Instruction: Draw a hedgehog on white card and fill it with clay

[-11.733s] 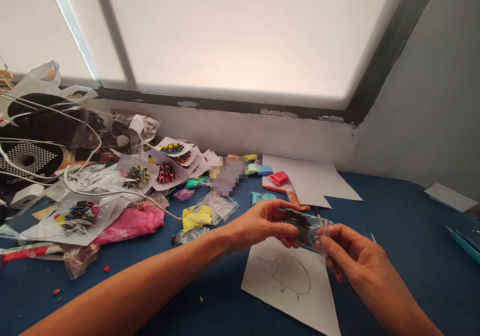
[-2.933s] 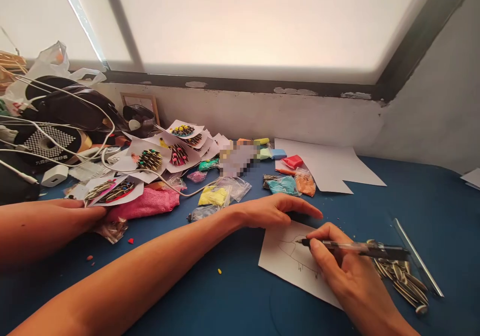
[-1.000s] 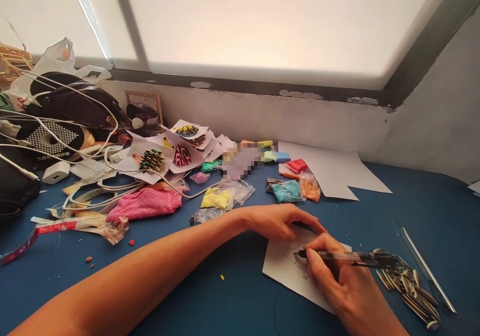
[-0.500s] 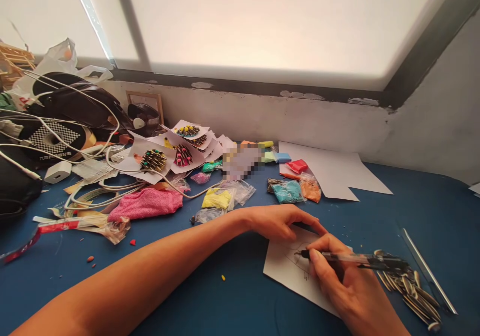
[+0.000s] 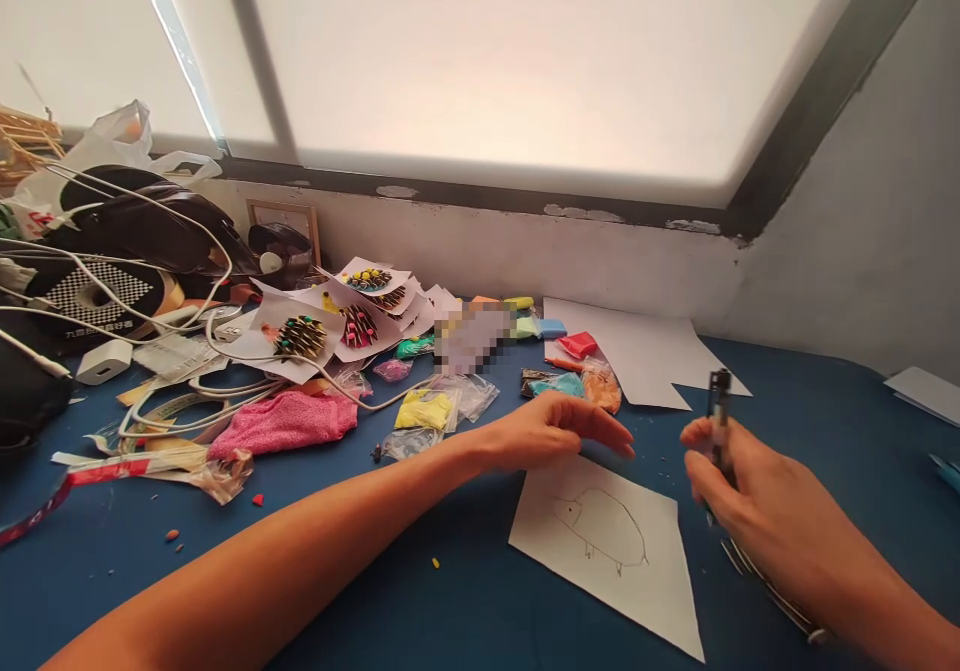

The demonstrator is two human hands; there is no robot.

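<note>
The right hand was raised just to the right of a white sheet, its grip narrow and closed around a dark pen, which stood nearly upright with its clip end at the top; the lower end was blurred between fingers and table. The left hand reached over the upper edge of the sheet, palm down, its grip loosely wide with the fingers stretched to the right; whether it touched the paper could not be told. The sheet lay flat and slanted on the dark blue table, bearing a pencil-thin drawing of a rounded animal with a pointed snout at the left, a small dark eye and short legs below. A few striped seeds showed from beneath the right wrist, mostly hidden by it. Beyond the left hand lay a blue packet, an orange packet beside it, and a red packet on the near left part of a large white paper. Farther left, a yellow packet sat near a pink cloth, behind which lay cards covered with dark spiky shapes and coloured dots.
</note>
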